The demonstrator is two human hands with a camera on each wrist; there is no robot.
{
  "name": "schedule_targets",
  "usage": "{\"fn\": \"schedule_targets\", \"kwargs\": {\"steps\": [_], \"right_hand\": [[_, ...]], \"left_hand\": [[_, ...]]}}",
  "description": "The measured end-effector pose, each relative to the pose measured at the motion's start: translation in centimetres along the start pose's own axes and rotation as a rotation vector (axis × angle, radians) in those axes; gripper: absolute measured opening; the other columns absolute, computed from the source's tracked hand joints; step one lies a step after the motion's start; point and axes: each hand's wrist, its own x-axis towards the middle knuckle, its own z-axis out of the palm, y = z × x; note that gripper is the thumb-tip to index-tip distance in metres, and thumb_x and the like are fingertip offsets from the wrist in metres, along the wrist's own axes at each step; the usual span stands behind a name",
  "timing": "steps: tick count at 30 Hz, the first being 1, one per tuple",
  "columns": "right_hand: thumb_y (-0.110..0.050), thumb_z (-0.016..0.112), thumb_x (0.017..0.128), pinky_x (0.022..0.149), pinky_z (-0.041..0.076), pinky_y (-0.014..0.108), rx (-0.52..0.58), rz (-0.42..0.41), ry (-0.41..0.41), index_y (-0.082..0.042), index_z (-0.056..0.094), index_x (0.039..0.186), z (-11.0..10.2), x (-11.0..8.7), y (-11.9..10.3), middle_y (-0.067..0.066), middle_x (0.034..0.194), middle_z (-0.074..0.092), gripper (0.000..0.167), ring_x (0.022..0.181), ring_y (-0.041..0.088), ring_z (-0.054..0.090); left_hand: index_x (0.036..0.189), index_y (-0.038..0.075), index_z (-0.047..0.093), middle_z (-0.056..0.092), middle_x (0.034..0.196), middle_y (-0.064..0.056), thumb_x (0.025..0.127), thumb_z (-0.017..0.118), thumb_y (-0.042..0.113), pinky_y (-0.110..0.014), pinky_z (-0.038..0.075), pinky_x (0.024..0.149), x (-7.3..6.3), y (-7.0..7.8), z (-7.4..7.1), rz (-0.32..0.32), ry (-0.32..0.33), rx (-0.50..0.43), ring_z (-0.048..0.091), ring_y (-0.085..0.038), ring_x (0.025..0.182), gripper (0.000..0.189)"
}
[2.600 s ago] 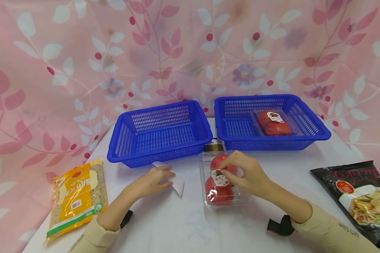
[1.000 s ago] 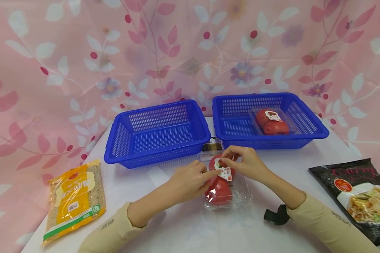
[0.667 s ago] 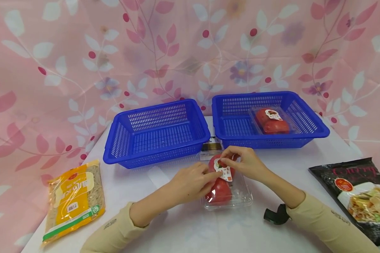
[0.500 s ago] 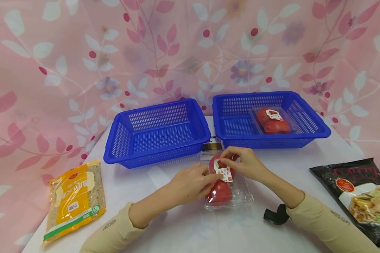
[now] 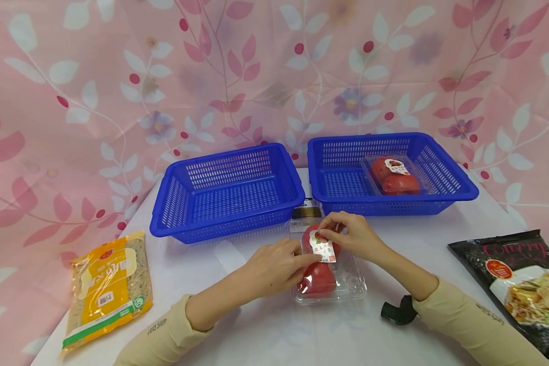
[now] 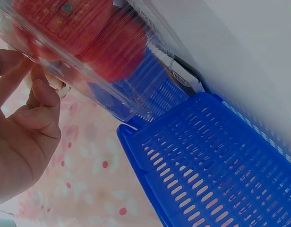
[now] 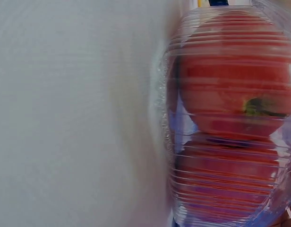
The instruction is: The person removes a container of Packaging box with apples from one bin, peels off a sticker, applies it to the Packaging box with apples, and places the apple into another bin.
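A clear plastic clamshell box (image 5: pixel 347 284) with two red round fruits (image 5: pixel 317 278) lies in front of the blue baskets. A white printed sticker (image 5: pixel 322 249) sits on its lid, over the upper fruit. My right hand (image 5: pixel 354 236) pinches the sticker's top edge between thumb and index finger. My left hand (image 5: pixel 274 267) comes from the left, its straight index finger touching the sticker's lower edge. In the left wrist view, the left hand's other fingers (image 6: pixel 44 94) are bent beside the lid. The right wrist view shows both fruits (image 7: pixel 237 75) through the ribbed plastic; the right hand is mostly hidden there.
Two blue baskets (image 5: pixel 229 221) stand behind; the right basket (image 5: pixel 393 207) holds another boxed pair of red fruits (image 5: pixel 393 178). A yellow grain bag (image 5: pixel 110 290) lies left, a black noodle packet (image 5: pixel 517 284) right. A white strip (image 5: pixel 230 256) lies near the left forearm.
The left hand has moved right from the white strip to the sticker, its index fingertip now slightly lower on it. The right hand stays at the sticker's top.
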Motion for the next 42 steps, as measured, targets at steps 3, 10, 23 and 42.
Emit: {"fn": "schedule_targets", "kwargs": {"steps": [3, 10, 23, 42], "right_hand": [[-0.015, 0.072, 0.079, 0.063, 0.046, 0.035, -0.044, -0.023, 0.018, -0.016, 0.067, 0.081, 0.2, -0.1, 0.2, -0.010, 0.074, 0.058, 0.006, 0.072, 0.011, 0.050], [-0.011, 0.074, 0.076, 0.059, 0.046, 0.035, -0.087, -0.142, 0.058, -0.016, 0.067, 0.080, 0.6, -0.1, 0.4, -0.011, 0.073, 0.059, 0.010, 0.071, 0.017, 0.051], [-0.013, 0.076, 0.074, 0.059, 0.044, 0.028, -0.193, -0.189, 0.069, -0.013, 0.066, 0.083, 0.7, 0.2, 0.3, -0.006, 0.078, 0.060, 0.013, 0.075, 0.015, 0.049], [-0.003, 0.072, 0.076, 0.064, 0.049, 0.038, -0.222, -0.140, 0.046, -0.011, 0.070, 0.084, -0.1, 0.0, 0.4, 0.002, 0.087, 0.059, 0.011, 0.078, 0.023, 0.055]], "left_hand": [[0.117, 0.029, 0.063, 0.053, 0.079, 0.003, 0.084, 0.062, 0.019, -0.014, 0.034, 0.046, -0.1, 0.0, 0.0, -0.003, -0.010, -0.007, 0.046, -0.010, 0.068, 0.035], [0.119, 0.030, 0.063, 0.051, 0.080, 0.003, 0.084, 0.061, 0.018, -0.014, 0.033, 0.046, -0.4, 0.2, 0.1, -0.013, -0.018, -0.008, 0.045, -0.010, 0.067, 0.037], [0.116, 0.027, 0.065, 0.051, 0.081, 0.002, 0.082, 0.065, 0.017, -0.015, 0.039, 0.048, -0.7, 0.5, 0.7, 0.008, 0.067, 0.023, 0.047, -0.010, 0.068, 0.036], [0.123, 0.023, 0.060, 0.053, 0.116, -0.010, 0.087, 0.061, 0.025, -0.030, 0.053, 0.071, -1.5, 1.4, 0.5, -0.040, 0.042, 0.054, 0.060, -0.023, 0.091, 0.036]]}}
